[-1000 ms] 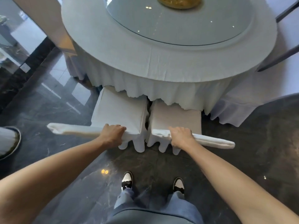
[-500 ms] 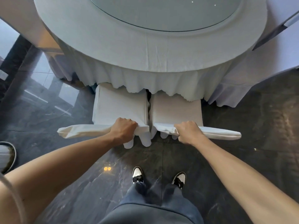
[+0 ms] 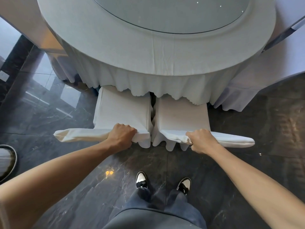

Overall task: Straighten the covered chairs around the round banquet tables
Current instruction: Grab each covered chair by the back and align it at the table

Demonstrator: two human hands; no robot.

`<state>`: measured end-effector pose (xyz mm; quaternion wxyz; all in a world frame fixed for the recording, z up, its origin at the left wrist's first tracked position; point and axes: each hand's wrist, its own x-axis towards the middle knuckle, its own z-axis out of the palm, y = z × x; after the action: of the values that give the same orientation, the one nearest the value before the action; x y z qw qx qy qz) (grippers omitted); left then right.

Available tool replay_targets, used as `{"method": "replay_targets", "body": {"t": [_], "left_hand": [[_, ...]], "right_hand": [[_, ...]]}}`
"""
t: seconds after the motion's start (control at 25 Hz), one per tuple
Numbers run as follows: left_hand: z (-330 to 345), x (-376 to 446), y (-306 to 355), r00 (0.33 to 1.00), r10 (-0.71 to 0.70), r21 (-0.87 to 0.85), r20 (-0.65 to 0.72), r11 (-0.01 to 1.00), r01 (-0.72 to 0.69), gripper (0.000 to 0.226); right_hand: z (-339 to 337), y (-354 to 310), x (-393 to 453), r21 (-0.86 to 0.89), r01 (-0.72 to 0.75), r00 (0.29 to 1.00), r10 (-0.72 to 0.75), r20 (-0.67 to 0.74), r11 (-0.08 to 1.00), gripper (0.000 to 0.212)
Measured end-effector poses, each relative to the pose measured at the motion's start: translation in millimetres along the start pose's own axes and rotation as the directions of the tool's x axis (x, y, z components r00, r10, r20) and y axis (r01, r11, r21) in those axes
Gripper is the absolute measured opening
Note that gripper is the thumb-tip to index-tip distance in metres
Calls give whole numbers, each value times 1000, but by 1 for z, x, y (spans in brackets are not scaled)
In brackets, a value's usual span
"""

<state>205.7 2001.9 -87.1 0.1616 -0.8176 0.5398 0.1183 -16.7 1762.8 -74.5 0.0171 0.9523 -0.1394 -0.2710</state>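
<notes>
left grip [image 3: 121,137] clutching left chair [image 3: 122,113] backrest top, right grip [image 3: 202,140] clutching right chair [image 3: 181,116] backrest

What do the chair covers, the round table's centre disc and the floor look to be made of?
Chair covers: white woven cloth, matte; they crease and hang in scallops. Centre disc: probably glass, smooth, with glints. Floor: dark polished stone or tile, veined, mirroring light. Each hand, left and right, grips a chair back.

Matt white cloth covers the 2 chairs [image 3: 123,113] and table [image 3: 148,52]; the dark marble-look floor [image 3: 247,129] is glossy.
</notes>
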Motion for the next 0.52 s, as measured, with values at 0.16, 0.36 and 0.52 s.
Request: {"method": "replay_targets", "body": {"t": [0.16,0.36,0.52], "left_hand": [[-6,5,-2,999,-2,4,46,1000,2,22],[-18,10,9,996,-3,-17,89,1000,5,27],[-18,7,7,997,-6,-43,77,999,10,26]], "right_hand": [[3,4,-3,-5,-15,1000,15,7,1000,19],[-5,-20,7,-5,-30,1000,30,-4,1000,23],[-10,-19,4,1,-75,997,75,0,997,24]]}}
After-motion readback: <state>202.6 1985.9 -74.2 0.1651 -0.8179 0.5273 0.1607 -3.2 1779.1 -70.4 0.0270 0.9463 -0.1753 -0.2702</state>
